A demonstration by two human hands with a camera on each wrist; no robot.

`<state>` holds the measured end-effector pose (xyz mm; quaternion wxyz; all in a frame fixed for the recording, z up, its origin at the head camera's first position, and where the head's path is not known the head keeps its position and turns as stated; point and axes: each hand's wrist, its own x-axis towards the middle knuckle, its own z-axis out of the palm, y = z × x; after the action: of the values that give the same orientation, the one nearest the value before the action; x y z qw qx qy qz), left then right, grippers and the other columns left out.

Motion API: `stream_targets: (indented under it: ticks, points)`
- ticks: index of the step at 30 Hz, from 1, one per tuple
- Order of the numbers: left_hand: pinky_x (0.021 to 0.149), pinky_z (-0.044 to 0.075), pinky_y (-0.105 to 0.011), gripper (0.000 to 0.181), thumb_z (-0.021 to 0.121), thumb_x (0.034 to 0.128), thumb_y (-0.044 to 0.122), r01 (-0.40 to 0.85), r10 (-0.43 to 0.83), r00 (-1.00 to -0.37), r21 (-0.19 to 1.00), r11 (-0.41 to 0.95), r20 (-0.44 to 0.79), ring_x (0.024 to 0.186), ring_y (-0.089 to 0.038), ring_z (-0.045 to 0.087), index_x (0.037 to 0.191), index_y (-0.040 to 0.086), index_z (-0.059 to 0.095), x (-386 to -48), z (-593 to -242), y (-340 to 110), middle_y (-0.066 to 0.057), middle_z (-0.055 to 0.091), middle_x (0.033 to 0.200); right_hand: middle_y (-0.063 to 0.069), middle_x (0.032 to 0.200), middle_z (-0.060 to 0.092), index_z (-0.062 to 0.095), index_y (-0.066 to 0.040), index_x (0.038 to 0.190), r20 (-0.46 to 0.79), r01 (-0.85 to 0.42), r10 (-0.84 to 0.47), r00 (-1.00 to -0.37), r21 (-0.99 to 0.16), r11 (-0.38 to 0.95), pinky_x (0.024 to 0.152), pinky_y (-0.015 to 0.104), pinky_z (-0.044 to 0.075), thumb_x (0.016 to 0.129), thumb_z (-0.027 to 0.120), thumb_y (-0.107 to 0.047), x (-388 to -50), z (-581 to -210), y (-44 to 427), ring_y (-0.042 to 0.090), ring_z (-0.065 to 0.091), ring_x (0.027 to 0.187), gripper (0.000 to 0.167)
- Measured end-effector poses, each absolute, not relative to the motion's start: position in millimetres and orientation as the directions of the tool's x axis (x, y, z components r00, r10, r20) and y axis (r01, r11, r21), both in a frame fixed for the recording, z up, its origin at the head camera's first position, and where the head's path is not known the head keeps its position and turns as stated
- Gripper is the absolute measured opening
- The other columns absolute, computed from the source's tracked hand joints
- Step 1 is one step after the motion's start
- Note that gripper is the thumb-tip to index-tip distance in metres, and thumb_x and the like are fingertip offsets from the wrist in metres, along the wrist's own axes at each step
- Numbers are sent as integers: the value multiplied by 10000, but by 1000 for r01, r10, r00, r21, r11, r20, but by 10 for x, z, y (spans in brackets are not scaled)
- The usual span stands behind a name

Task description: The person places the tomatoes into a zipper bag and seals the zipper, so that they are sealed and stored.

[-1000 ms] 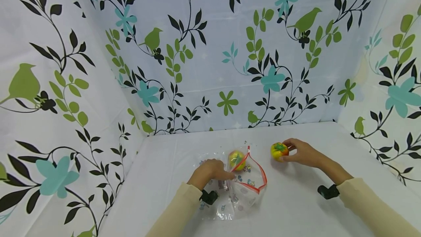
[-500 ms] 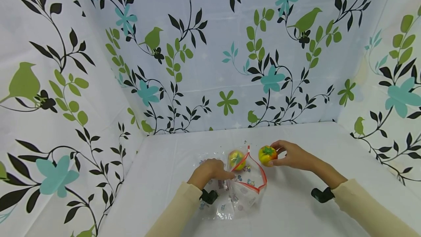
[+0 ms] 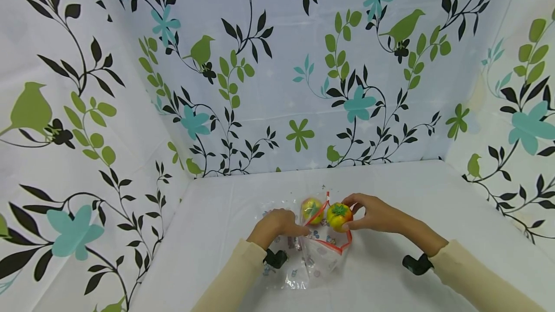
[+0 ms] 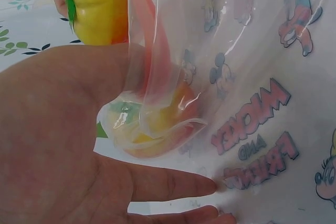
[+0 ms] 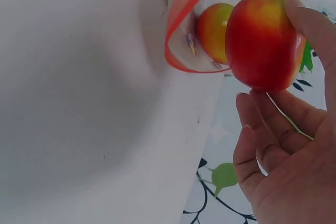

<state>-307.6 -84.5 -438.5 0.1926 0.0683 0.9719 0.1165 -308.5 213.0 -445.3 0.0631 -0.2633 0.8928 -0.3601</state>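
Observation:
A clear printed bag [image 3: 323,259] with a red rim lies on the table, its mouth spread toward the right. Inside it rests one yellow-red toy fruit [image 3: 311,210], seen through the film in the left wrist view [image 4: 152,124]. The left hand [image 3: 277,227] pinches the bag's rim between thumb and fingers. At the mouth, the right hand [image 3: 375,213] holds a second toy fruit [image 3: 339,216] with a green leafy top, gripped by thumb and fingertips. In the right wrist view this fruit [image 5: 265,43] overlaps the bag's opening.
The white table [image 3: 403,268] reaches back to a patterned cloth [image 3: 269,85] that hangs behind it and at both sides. A dark wrist device [image 3: 276,258] sits on the left wrist and another [image 3: 417,264] on the right.
The right hand has carried its fruit leftward and slightly nearer, from beside the bag to the bag's mouth. The left hand and the bag have stayed in place.

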Motion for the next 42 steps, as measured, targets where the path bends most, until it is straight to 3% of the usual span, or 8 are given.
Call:
stream_targets:
  ticks: [15, 20, 27, 30, 42]
  points:
    - [832, 596, -500, 701, 719, 853, 658, 81, 164, -918, 235, 969, -362, 870, -275, 614, 1215, 58, 725, -3068, -4386, -852, -117, 708, 1088, 54, 1332, 667, 622, -101, 1406, 19, -426, -571, -820, -687, 588, 795, 243, 582, 853, 880, -380, -3037, -4608, 1983, 212, 608, 1077, 671]
    - [881, 587, -517, 692, 720, 853, 658, 82, 161, -919, 226, 971, -360, 891, -270, 615, 1205, 62, 732, -3061, -4375, -844, -116, 719, 1107, 21, 1289, 673, 626, -104, 1411, 16, -452, -600, -800, -672, 586, 783, 233, 570, 862, 872, -406, -3028, -4659, 1930, 206, 605, 1027, 673]
    - [824, 593, -495, 695, 711, 861, 669, 75, 158, -914, 227, 971, -375, 870, -278, 619, 1198, 61, 727, -3073, -4366, -841, -123, 709, 1086, -16, 1190, 660, 621, -127, 1430, 1, -450, -613, -790, -681, 578, 741, 242, 559, 872, 868, -374, -3017, -4676, 1872, 214, 591, 987, 658]
    - [858, 588, -509, 705, 712, 858, 674, 75, 159, -912, 227, 971, -378, 888, -275, 613, 1203, 59, 726, -3077, -4362, -846, -122, 710, 1097, -34, 1178, 654, 622, -148, 1433, -3, -447, -612, -791, -680, 581, 743, 244, 552, 873, 869, -369, -3020, -4685, 1851, 211, 583, 995, 651]
    - [929, 573, -546, 707, 691, 862, 677, 101, 179, -912, 220, 970, -368, 950, -276, 625, 1223, 70, 726, -3082, -4354, -859, -116, 717, 1147, 18, 1178, 651, 599, -144, 1456, -9, -451, -640, -768, -701, 552, 759, 239, 552, 899, 850, -326, -3036, -4740, 1833, 217, 584, 977, 637]
